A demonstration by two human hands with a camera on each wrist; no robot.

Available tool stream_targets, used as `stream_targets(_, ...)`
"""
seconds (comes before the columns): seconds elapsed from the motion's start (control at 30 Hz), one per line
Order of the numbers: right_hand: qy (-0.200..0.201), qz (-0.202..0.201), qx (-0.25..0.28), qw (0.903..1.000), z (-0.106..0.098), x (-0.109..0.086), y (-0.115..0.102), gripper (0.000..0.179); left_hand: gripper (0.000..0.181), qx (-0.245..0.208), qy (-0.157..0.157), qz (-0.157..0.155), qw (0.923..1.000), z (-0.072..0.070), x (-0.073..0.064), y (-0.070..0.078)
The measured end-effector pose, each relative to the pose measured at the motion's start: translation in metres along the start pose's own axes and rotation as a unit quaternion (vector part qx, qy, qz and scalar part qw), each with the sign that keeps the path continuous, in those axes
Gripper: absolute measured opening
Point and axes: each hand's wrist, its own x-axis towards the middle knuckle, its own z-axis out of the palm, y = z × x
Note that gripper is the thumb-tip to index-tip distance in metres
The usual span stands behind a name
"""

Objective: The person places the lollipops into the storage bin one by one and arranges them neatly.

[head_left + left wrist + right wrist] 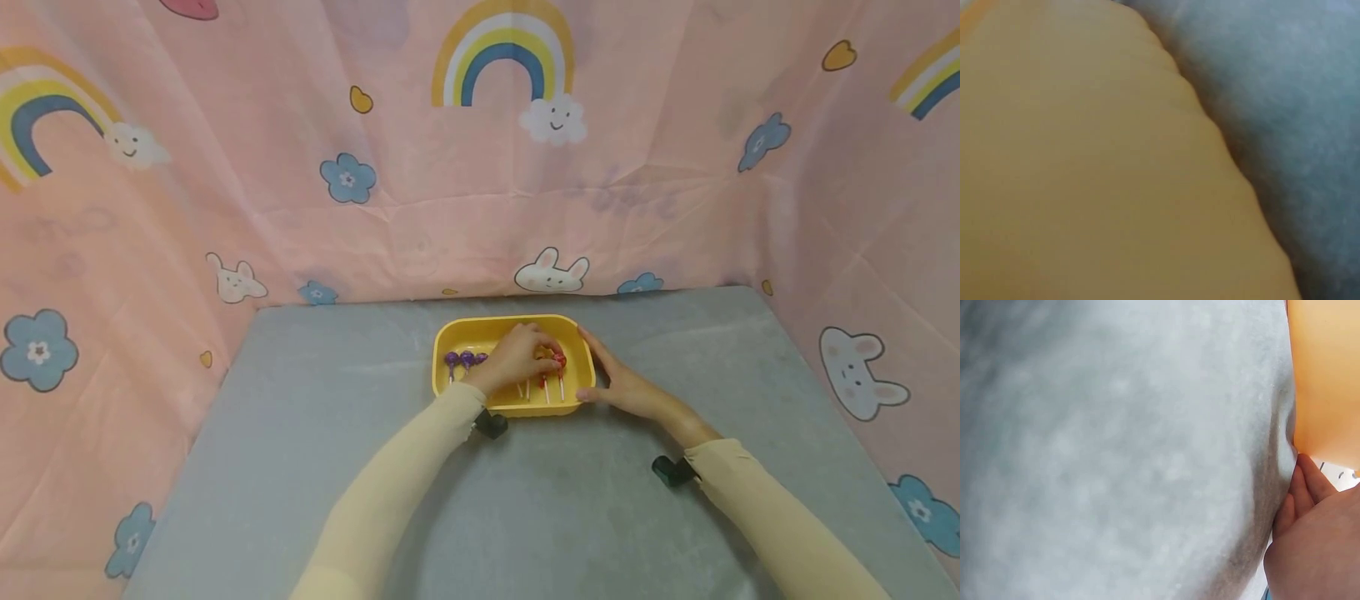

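Note:
A yellow tray [502, 410] stands toward the back of the grey table, with several lollipops in it. My left hand [517, 358] reaches over its front rim, thumb and fingers pinching a red lollipop [560, 361] near the right end. Purple lollipops [467, 358] lie in the left part, partly covered by that hand. My right hand [630, 390] rests against the tray's right end, its fingers spread along the outside and the thumb at the front corner. In the right wrist view, straight fingers [1300, 487] touch the yellow wall. Mostly sleeve [1097, 162] fills the left wrist view.
The grey tabletop [337, 433] surrounds the tray. Pink cloth [420, 167] with rainbows, flowers and rabbits hangs behind the table and at both sides. Dark wrist-worn devices [491, 423] sit at both cuffs.

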Motion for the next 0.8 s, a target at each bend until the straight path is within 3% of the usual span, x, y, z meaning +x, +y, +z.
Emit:
stream_targets(0.23,-0.001,0.0,0.0,1.0,0.0,-0.001,0.001,0.102,0.027,0.019,-0.008,-0.013,0.9997,0.005,-0.001,0.004)
stream_targets(0.5,-0.001,0.001,0.007,1.0,0.0,-0.002,0.001,0.101,0.026,0.004,-0.014,-0.032,0.9994,0.012,-0.001,0.005)
stream_targets(0.8,-0.003,0.002,0.006,1.0,-0.002,-0.001,0.002,0.102,0.028,0.001,-0.024,-0.042,0.9988,0.01,-0.002,0.01)
